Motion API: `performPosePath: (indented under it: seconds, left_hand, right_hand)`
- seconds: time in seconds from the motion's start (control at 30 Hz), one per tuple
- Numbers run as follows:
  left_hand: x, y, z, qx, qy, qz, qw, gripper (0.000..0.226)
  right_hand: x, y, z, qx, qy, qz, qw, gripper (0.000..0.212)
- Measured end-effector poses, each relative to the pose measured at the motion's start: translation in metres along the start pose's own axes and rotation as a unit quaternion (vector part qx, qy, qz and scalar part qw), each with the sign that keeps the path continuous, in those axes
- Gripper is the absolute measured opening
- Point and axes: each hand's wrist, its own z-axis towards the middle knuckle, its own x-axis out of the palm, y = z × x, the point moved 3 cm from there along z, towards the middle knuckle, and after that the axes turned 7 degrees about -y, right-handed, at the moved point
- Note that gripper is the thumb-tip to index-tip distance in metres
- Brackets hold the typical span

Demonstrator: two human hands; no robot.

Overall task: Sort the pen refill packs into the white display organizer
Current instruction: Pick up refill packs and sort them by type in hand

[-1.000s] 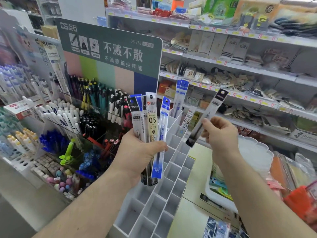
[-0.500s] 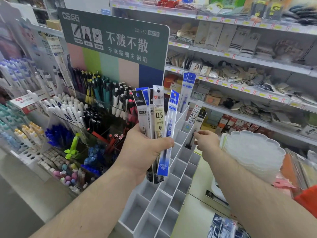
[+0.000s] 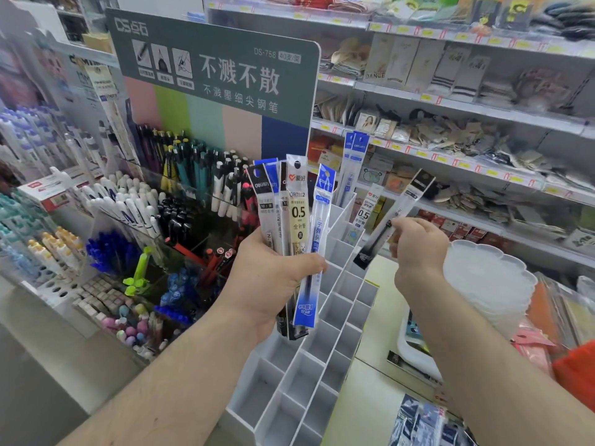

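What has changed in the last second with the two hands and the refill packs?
The right hand lowered its black-topped clear refill pack to the stepped white plastic organizer, beside the white 0.5 pack standing there, then raised it again, tilted, without letting go. The left hand kept gripping its fan of blue, white and black refill packs.

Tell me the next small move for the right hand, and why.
Probably lower the black refill pack that the right hand pinches into an empty compartment of the white organizer: it hangs tilted above the slots, while the left hand grips the remaining bundle.
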Motion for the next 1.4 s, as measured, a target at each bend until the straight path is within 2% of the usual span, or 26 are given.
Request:
performPosePath:
  seconds: [0.13,0.33,0.47,0.57,0.83,1.23,1.33,1.4]
  left_hand:
    - [0.000,-0.001,0.000,-0.013,-0.013,-0.017,1.000,0.038]
    - [-0.010,-0.012,-0.003,-0.015,-0.049,-0.049,0.997,0.043]
    - [-0.030,-0.026,-0.006,0.014,-0.070,-0.038,0.997,0.040]
    - [-0.040,-0.033,-0.013,0.010,-0.071,-0.062,0.996,0.034]
    - [-0.057,-0.034,-0.023,0.023,-0.093,-0.054,0.994,0.033]
    - [-0.051,-0.031,-0.023,0.024,-0.078,-0.048,0.995,0.042]
    - [-0.049,-0.029,-0.022,0.026,-0.078,-0.043,0.996,0.044]
    - [-0.046,-0.027,-0.022,0.028,-0.068,-0.034,0.997,0.042]
  right_hand:
    - [-0.001,0.010,-0.023,0.003,0.058,-0.006,0.998,0.020]
    - [-0.004,0.030,-0.043,-0.043,0.089,-0.028,0.995,0.022]
    - [0.003,0.054,-0.053,-0.054,0.104,0.007,0.993,0.024]
    - [0.015,0.060,-0.063,-0.060,0.143,-0.012,0.988,0.022]
    - [0.047,0.042,-0.087,-0.079,0.203,-0.116,0.969,0.014]
    - [0.052,0.016,-0.094,-0.039,0.277,-0.236,0.931,0.013]
    - [0.051,0.014,-0.096,-0.050,0.294,-0.254,0.920,0.006]
    - [0.048,0.018,-0.097,-0.084,0.274,-0.234,0.929,0.021]
